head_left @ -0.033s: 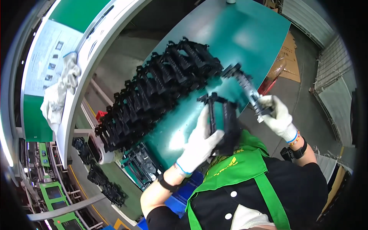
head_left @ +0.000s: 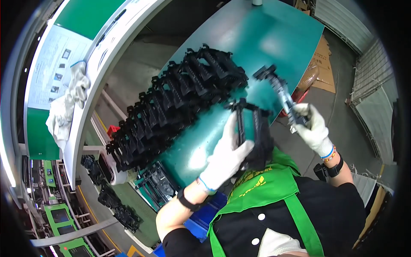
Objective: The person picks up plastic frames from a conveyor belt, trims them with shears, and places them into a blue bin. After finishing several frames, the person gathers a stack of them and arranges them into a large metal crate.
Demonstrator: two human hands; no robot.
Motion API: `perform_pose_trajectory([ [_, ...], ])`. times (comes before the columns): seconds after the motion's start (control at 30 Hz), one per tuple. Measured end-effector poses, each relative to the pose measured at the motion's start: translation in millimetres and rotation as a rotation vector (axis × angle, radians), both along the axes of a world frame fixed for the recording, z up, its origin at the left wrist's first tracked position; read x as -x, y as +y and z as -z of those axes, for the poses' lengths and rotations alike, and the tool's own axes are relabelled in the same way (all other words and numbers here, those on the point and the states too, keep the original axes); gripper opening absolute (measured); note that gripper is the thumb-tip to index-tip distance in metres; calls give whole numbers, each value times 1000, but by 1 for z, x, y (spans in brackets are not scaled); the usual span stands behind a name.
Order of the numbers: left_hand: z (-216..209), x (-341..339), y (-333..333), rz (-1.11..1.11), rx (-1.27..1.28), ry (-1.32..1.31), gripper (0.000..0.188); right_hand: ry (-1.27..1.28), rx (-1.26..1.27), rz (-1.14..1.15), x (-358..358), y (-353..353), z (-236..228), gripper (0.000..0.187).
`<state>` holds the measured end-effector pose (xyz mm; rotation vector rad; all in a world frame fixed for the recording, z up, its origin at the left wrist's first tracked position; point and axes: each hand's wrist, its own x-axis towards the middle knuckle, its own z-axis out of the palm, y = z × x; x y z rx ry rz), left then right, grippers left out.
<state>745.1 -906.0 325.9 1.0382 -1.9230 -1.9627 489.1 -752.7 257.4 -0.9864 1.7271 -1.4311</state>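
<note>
Apron (head_left: 278, 182) of green cloth is nearest, at the lower middle of the view, and just above it is the black open-framed part (head_left: 262, 145). It looks like moulded plastic, so I judge it light and stiff, not slippery for a fabric glove, but its thin bars and small end projections may be fragile. A side bar seems the better place to take hold. The white-gloved left hand (head_left: 224, 160) is clamped on this part, with fingers reaching upward along the left bar and thumb pointing to the right; the hand is open only so far as the bar needs.

At right of centre, the white-gloved right hand (head_left: 314, 130) is closed around the lower end of a long narrow part (head_left: 280, 94), which points to the upper left. I judge this one also light and rigid. Some fingertips are hidden, so I cannot tell their exact contact.

Farther, many similar black parts (head_left: 188, 81) stand closely packed on the green table (head_left: 197, 147). White gloves (head_left: 64, 111) lie at the upper left.
</note>
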Motion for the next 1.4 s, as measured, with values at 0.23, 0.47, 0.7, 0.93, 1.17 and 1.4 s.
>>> perform_pose_trajectory([
  [0.23, 10, 156, -83, -55, 510, -70, 69, 153, 234, 253, 102, -53, 33, 50],
  [0.47, 0, 218, -163, -248, 371, -298, 49, -28, 262, 54, 122, -143, 62, 52],
  [0.7, 31, 197, -185, -242, 865, -529, 29, 116, 246, -216, 107, -200, 70, 52],
  [0.93, -2, 133, -108, -36, 1198, -542, 26, 279, 164, -435, 107, -208, 58, 52],
  [1.17, 9, -18, -19, -376, 1256, -480, 30, 434, 310, -98, 88, -159, 51, 48],
  [1.4, 54, -253, 18, -1027, 974, -1203, 50, 396, 132, -495, -43, -117, 17, 46],
])
